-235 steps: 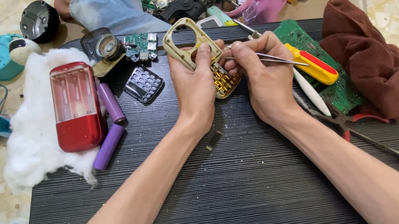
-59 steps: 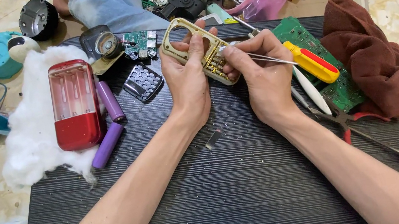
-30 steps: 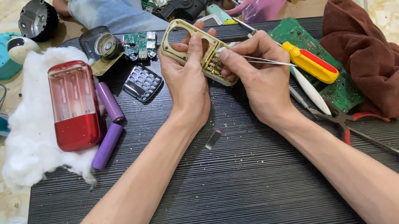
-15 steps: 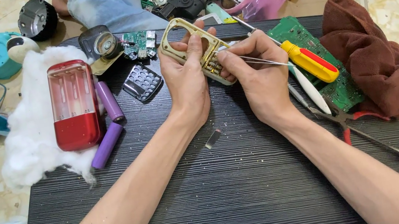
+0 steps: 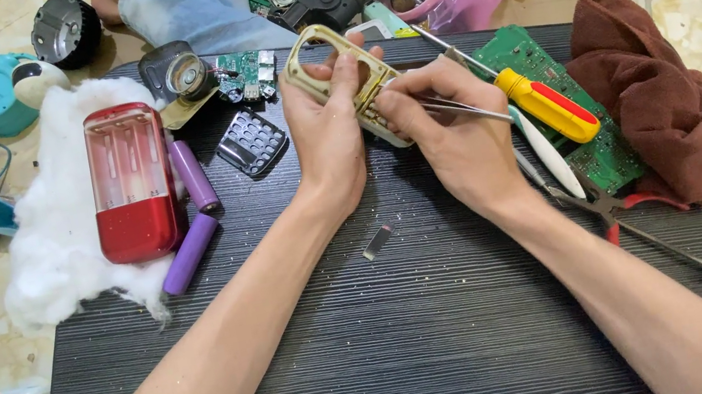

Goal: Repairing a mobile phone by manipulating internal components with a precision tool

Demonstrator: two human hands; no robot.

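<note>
My left hand [image 5: 328, 130] grips a gold-coloured phone front frame [image 5: 317, 57], tilted up over the far middle of the black ribbed mat [image 5: 413, 330]. My right hand [image 5: 454, 138] pinches metal tweezers [image 5: 462, 108], whose tips touch the frame's lower part between the two hands. A loose black keypad [image 5: 252, 140] lies just left of my left hand. A small metal strip [image 5: 377, 241] lies on the mat below my wrists.
At left a red phone back shell [image 5: 129, 181] rests on white cotton [image 5: 51, 240], with two purple cells [image 5: 191, 175] beside it. At right lie a yellow-red screwdriver [image 5: 546, 103], a green circuit board [image 5: 605, 154], a brown cloth [image 5: 666, 98], pliers [image 5: 624, 206]. Another person's knee [image 5: 183, 10] is beyond the mat.
The frame has been turned and tilted further up in my left hand since the oldest frame. Over the last second both hands stay almost still, tweezers at the frame.
</note>
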